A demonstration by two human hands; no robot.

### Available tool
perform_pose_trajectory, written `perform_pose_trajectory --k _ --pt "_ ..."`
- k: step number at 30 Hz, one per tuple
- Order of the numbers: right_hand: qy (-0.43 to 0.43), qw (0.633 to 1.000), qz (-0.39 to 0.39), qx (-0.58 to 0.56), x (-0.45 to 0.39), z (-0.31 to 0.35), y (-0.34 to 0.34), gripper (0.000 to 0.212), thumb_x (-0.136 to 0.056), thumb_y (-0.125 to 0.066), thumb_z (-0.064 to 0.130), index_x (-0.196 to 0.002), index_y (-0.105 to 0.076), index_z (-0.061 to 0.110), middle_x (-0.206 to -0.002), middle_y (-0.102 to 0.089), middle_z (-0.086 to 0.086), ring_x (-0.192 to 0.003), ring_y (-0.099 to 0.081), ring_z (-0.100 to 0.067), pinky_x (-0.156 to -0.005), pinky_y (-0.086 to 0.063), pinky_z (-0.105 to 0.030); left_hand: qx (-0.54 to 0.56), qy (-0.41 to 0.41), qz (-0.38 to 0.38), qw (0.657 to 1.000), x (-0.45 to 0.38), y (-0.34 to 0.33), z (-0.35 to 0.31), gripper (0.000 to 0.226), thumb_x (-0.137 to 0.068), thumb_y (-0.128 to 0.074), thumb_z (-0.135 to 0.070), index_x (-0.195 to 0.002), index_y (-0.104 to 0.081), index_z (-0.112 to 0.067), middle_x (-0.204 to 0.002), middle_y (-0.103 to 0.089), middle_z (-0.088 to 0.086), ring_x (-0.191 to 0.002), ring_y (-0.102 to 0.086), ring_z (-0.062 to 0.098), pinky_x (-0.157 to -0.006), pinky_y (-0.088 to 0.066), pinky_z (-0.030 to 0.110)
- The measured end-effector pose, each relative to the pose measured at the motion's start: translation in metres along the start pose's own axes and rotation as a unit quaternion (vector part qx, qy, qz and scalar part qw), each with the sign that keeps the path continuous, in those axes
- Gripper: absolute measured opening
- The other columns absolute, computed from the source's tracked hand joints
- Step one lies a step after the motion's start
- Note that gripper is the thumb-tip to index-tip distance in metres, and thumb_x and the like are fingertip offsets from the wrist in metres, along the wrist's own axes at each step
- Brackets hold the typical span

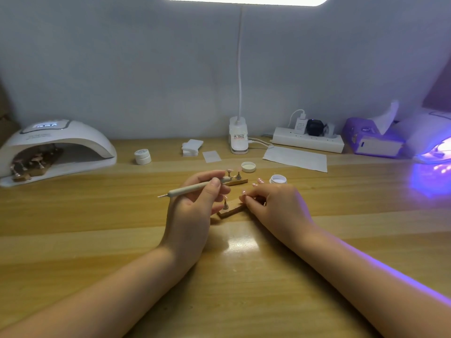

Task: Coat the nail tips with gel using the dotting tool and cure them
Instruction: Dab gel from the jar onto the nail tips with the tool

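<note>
My left hand [195,203] grips a pale dotting tool [190,187] lying across its fingers, metal tip pointing left. Just beyond it, a wooden strip [238,182] carries small stands with pink nail tips [229,171]. A nearer wooden strip [230,211] holds one stand [225,203] between my hands. My right hand [273,206] rests on the right end of this strip, fingers curled down onto it. An open white gel jar [278,178] sits right of the strips, its lid [248,166] further back. At the far left a white curing lamp [56,147] holds more strips with tips.
A second lamp [436,152] glows violet at the right edge. Along the back stand a closed white jar [142,156], a stack of wipes [191,147], the desk lamp's clamp base [238,137], a power strip [307,141], a purple tissue box [371,140] and a paper sheet [295,158].
</note>
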State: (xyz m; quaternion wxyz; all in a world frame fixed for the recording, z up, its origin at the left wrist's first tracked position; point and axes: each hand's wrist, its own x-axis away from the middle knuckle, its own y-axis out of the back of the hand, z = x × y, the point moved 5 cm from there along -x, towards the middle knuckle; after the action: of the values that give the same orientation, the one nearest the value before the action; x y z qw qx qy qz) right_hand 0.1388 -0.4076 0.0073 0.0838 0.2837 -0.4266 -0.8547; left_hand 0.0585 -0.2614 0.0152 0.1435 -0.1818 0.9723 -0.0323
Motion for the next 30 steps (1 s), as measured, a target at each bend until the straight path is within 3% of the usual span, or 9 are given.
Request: perform_pose_trajectory --k 6,15,20,25,27,30 --pt "0.029 0.999 0.003 0.030 0.001 0.004 0.000 0.020 -0.093 -0.059 0.033 -0.100 -0.075 0.023 -0.093 -0.073 0.001 -0.086 -0.064 -0.014 -0.076 -0.053 -0.033 0.042 0.033 0.002 0.999 0.001 -0.002 0.002 0.018 -0.096 -0.054 -0.019 -0.097 -0.071 -0.017 -0.088 -0.070 0.002 -0.085 -0.067 0.018 -0.086 -0.056 0.054" --pt "0.052 0.998 -0.010 0.025 0.004 0.005 0.003 0.018 -0.093 -0.059 0.030 -0.098 -0.074 0.022 -0.090 -0.073 0.002 -0.082 -0.065 -0.017 -0.071 -0.053 -0.036 0.064 0.052 0.006 0.997 0.002 -0.006 0.006 0.021 -0.097 -0.052 -0.017 -0.086 -0.071 -0.019 -0.079 -0.066 0.003 -0.076 -0.063 0.017 -0.086 -0.054 0.058" --pt "0.019 0.998 -0.030 -0.054 0.004 -0.003 0.006 0.008 -0.088 -0.065 0.021 -0.091 -0.072 0.023 -0.082 -0.070 0.010 -0.071 -0.058 -0.001 -0.071 -0.051 -0.027 0.056 0.067 -0.003 0.996 0.002 -0.005 0.007 0.023 -0.098 -0.050 -0.018 -0.087 -0.070 -0.020 -0.076 -0.066 0.001 -0.077 -0.063 0.015 -0.091 -0.051 0.060" --pt "-0.002 0.989 -0.029 -0.147 0.003 -0.005 0.008 0.004 -0.086 -0.070 0.022 -0.088 -0.072 0.024 -0.076 -0.067 0.013 -0.071 -0.063 -0.002 -0.070 -0.055 -0.026 0.061 0.064 -0.018 0.996 -0.003 0.000 0.006 0.020 -0.098 -0.049 -0.017 -0.092 -0.069 -0.016 -0.077 -0.066 0.003 -0.081 -0.063 0.018 -0.092 -0.051 0.054" --pt "0.004 0.986 -0.024 -0.166 0.003 -0.004 0.008 0.003 -0.087 -0.069 0.023 -0.088 -0.071 0.024 -0.076 -0.066 0.014 -0.070 -0.064 -0.002 -0.069 -0.057 -0.028 0.053 0.050 -0.017 0.997 -0.005 0.002 0.005 0.019 -0.098 -0.049 -0.016 -0.095 -0.068 -0.013 -0.076 -0.067 0.004 -0.079 -0.064 0.017 -0.088 -0.054 0.043" --pt "0.012 0.983 -0.025 -0.181 0.003 -0.001 0.009 0.004 -0.088 -0.069 0.025 -0.090 -0.071 0.023 -0.078 -0.066 0.015 -0.070 -0.065 -0.004 -0.068 -0.057 -0.031 -0.034 -0.034 -0.004 0.999 -0.005 0.004 -0.002 0.017 -0.099 -0.049 -0.015 -0.098 -0.066 -0.013 -0.076 -0.069 0.003 -0.075 -0.066 0.011 -0.071 -0.053 0.021"
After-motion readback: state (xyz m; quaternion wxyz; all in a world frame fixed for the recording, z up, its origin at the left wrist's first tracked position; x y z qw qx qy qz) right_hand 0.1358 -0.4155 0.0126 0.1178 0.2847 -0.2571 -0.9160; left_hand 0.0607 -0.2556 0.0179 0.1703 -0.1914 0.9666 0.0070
